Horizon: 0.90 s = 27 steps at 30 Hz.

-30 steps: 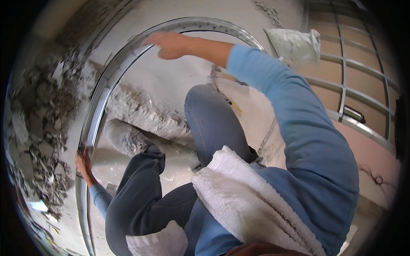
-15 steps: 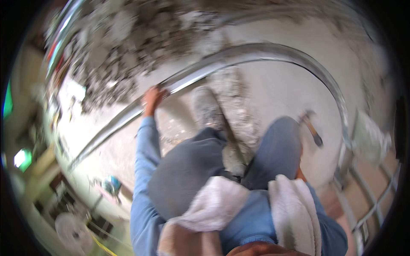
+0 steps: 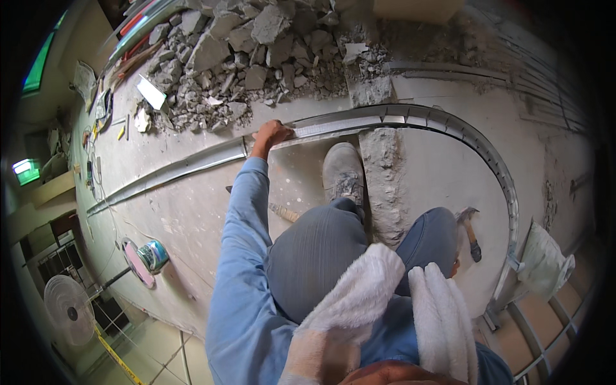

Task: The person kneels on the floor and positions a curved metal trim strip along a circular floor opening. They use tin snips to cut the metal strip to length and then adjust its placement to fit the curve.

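A long metal channel [image 3: 333,123] lies on the concrete floor, straight at the left and bent into a broad curve at the right, with slits along the bend. My left hand [image 3: 274,132] is closed over the channel's near-middle part, just beyond my boot [image 3: 343,172]. Of my right hand [image 3: 455,267] only a sliver shows beside my right knee; its fingers are hidden. Inside the curve, a hammer [image 3: 473,240] with a dark and orange handle lies to the right of that knee. A tool handle [image 3: 283,212] sticks out beside my left thigh, the rest hidden.
Broken concrete rubble [image 3: 256,58] is heaped beyond the channel. A rough broken strip [image 3: 386,179] runs across the floor by my boot. A whitish sack [image 3: 544,263] and a metal frame [image 3: 545,337] stand at right. At left are a can [image 3: 153,255] and a fan [image 3: 69,311].
The view has shifted and become sharper, so the channel and my left arm sit differently in it. My left hand is still on the channel, near my boot.
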Tool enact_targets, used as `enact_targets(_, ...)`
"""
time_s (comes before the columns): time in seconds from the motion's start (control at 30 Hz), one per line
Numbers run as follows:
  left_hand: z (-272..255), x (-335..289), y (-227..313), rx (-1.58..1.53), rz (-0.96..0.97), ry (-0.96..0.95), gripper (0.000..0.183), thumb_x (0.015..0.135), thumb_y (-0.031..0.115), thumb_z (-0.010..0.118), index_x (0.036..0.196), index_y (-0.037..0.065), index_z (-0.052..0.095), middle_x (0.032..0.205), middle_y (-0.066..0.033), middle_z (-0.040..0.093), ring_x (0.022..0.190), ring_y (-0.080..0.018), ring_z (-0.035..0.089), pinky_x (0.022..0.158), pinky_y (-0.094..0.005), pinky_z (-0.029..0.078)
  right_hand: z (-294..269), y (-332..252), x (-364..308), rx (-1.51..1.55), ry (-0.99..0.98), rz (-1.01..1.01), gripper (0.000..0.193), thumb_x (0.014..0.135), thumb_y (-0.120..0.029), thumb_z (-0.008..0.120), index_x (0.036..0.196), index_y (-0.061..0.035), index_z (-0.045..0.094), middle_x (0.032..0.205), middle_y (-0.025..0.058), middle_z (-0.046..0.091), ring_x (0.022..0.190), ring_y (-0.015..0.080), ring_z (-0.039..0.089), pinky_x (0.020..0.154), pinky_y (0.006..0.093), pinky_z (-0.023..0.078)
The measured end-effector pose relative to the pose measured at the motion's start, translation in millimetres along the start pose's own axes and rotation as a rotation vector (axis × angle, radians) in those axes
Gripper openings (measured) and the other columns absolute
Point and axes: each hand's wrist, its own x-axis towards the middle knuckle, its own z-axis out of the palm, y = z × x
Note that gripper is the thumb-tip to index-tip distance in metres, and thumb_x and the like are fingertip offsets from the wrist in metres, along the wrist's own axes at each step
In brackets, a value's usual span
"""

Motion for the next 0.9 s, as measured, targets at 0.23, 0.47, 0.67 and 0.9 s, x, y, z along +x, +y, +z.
enact_targets(0.23,-29,-19,18,0.137,0.186,0.109,0.049,0.082,0.046,0.071,0.09,-0.002,0.074,0.094,-0.0265,0.072,0.087,-0.04,0.071,0.078,-0.0458,0.053,10,-37,43,-0.088,0.059,-0.195,0.112,0.086,-0.064,0.067,0.164,-0.0097,0.008,0.156,0.0418,0.023,0.143,0.0595,0.027,0.113,0.058,0.037)
enact_targets(0.47,-34,-31,30,-0.086,0.286,0.095,0.042,0.081,0.037,0.075,0.078,-0.004,0.066,0.07,-0.0129,0.062,0.064,-0.0216,0.052,0.062,-0.0434,0.044,-15,-74,4,-0.13,-0.038,-0.063,0.147,0.068,-0.078,0.077,0.162,-0.0043,-0.008,0.162,0.0394,0.015,0.15,0.0557,0.017,0.12,0.0547,0.027)
enact_targets(0.67,-32,-26,9,-0.218,0.142,0.049,0.049,0.082,0.043,0.075,0.072,-0.003,0.062,0.064,-0.0046,0.053,0.062,-0.0175,0.044,0.058,-0.0435,0.038,-30,-93,-17,-0.16,-0.013,-0.067,0.149,0.067,-0.079,0.078,0.163,-0.006,-0.01,0.159,0.0424,0.019,0.15,0.0529,0.023,0.12,0.054,0.028)
enact_targets(0.9,-28,8,-30,0.016,0.262,0.02,0.05,0.085,0.046,0.071,0.078,-0.004,0.07,0.067,-0.017,0.063,0.064,-0.0214,0.054,0.064,-0.046,0.041,-19,-75,-89,0.066,0.056,-0.053,0.151,0.054,-0.083,0.081,0.166,-0.0185,0.001,0.169,0.0256,0.007,0.153,0.0544,0.006,0.114,0.0742,0.023)
